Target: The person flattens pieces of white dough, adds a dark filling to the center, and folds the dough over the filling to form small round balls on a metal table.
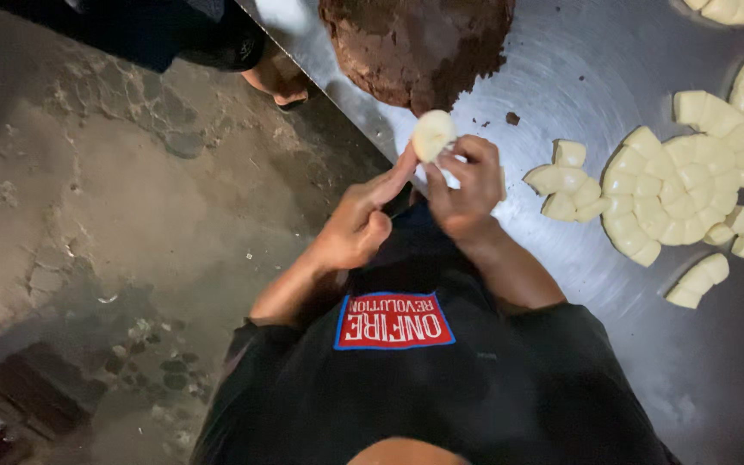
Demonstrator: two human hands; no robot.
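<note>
In the head view, both hands work one small pale round of dough (433, 135) just above the edge of a shiny metal table (561, 77). The left hand (356, 226) reaches up with its forefinger and thumb stretched narrow against the round's lower left rim, the other fingers curled in; the right hand (467, 185) has its fingers closed around the round's lower right side, seemingly with more pale dough tucked behind them, though that part is hidden. The round looks light and soft, likely to dent or tear if pinched hard and perhaps a little tacky, so it is best taken by the rim with fingertips while a palm cups it beneath. One large brown mound of filling (419, 43) sits on the table just beyond the hands; it looks crumbly and heavy. To the right lies a pale dough disc cut into many small blocks (678, 185), with one small cluster of about five cut pieces (568, 182) beside it and a few loose pieces (699, 280) nearer the table's edge; at least two more cut discs are partly out of frame. A sandalled foot (279, 82) of another person stands on the concrete floor (88, 215).
</note>
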